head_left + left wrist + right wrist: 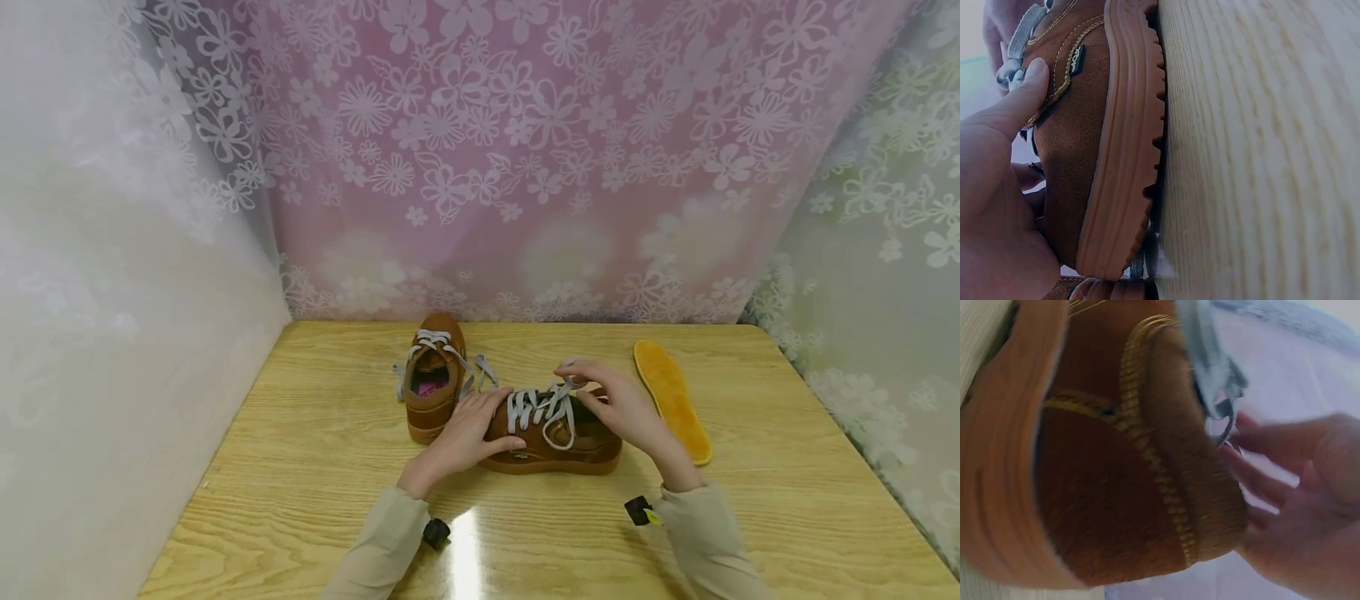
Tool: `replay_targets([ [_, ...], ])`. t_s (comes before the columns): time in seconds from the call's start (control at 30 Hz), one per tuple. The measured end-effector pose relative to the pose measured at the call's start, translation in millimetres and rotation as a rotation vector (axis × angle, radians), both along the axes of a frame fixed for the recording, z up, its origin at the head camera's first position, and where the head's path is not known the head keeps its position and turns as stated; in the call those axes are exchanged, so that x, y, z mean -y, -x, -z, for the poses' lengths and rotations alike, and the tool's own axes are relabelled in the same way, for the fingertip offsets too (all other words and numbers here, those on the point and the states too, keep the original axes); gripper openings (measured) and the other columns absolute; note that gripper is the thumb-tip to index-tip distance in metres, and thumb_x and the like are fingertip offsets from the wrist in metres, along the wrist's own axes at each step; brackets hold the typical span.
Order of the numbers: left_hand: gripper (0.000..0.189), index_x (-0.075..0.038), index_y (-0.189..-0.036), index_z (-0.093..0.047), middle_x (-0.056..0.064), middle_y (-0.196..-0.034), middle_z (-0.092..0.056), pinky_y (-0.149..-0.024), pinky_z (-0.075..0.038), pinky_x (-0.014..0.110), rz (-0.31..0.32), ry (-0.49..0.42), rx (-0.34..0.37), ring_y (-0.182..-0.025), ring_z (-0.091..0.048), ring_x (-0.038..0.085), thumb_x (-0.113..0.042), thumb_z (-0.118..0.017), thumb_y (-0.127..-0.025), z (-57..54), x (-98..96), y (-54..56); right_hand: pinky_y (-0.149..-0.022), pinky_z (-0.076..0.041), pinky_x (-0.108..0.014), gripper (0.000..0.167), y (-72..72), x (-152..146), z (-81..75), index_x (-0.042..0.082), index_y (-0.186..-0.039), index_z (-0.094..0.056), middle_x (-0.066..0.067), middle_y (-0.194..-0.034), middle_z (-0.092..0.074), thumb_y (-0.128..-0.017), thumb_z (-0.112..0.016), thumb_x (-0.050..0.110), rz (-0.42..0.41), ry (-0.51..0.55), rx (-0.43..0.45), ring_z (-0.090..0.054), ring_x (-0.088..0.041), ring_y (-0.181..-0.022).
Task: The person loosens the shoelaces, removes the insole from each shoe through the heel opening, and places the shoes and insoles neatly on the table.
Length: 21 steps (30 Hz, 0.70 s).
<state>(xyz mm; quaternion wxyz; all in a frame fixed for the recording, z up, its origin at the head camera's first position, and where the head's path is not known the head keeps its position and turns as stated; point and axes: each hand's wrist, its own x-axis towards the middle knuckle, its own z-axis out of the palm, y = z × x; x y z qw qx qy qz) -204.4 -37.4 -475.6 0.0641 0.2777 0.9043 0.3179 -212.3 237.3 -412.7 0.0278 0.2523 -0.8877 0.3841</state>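
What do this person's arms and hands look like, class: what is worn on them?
The left hand and right hand wear no gloves. Long beige sleeves end at the wrists. A small black block sits by each sleeve's end; the right one shows a yellow-green tab.

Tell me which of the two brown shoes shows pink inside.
The left-hand shoe, toe toward the flowered curtain; the other shoe, turned sideways under the left hand, shows only a dark opening.
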Motion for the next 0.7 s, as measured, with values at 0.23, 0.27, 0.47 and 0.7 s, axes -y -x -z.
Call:
replay_targets([
  [0.23,0.086,-0.014,-0.161,-0.027,0.009,-0.162,-0.034,-0.124,-0.015,0.055,0.001,0.0,-0.008,-0.15,-0.029,0.033,-0.057,-0.061,-0.096,0.6,-0.4,0.4,-0.071,-0.062,-0.039,0.017,-0.7,5.2,3.6,0.006,-0.112,-0.077,-0.012,-0.1,-0.076,-0.096,-0.071,0.007,0.254,0.019,-0.144,-0.074,-0.027,-0.081],
  [0.27,0.086,-0.014,-0.161,-0.027,0.009,-0.162,-0.034,-0.124,-0.015,0.055,0.001,0.001,-0.009,-0.15,-0.029,0.033,-0.057,-0.061,-0.096,0.6,-0.5,0.3,-0.068,-0.062,-0.035,0.017,-0.4,4.1,3.4,0.004,-0.112,-0.076,-0.014,-0.097,-0.077,-0.096,-0.07,0.007,0.302,0.069,-0.145,-0.074,-0.028,-0.078],
  [0.47,0.086,-0.014,-0.161,-0.028,0.008,-0.162,-0.035,-0.125,-0.015,0.054,-0.007,0.004,-0.004,-0.151,-0.029,0.031,-0.058,-0.062,-0.095,-0.1,-0.1,-0.4,-0.065,-0.057,-0.023,0.04,4.0,-2.5,4.9,0.0,-0.14,-0.059,-0.024,-0.127,-0.065,-0.1,-0.062,-0.001,0.345,0.11,-0.119,-0.073,-0.039,-0.097],
  [0.7,0.087,-0.014,-0.162,-0.027,0.008,-0.162,-0.034,-0.125,-0.015,0.055,-0.009,0.006,-0.002,-0.151,-0.028,0.032,-0.058,-0.061,-0.095,0.0,0.9,0.1,-0.093,-0.054,-0.057,0.044,4.1,4.6,6.3,0.008,-0.144,-0.057,-0.02,-0.143,-0.054,-0.101,-0.061,0.0,0.112,-0.047,-0.084,-0.061,-0.041,-0.118],
])
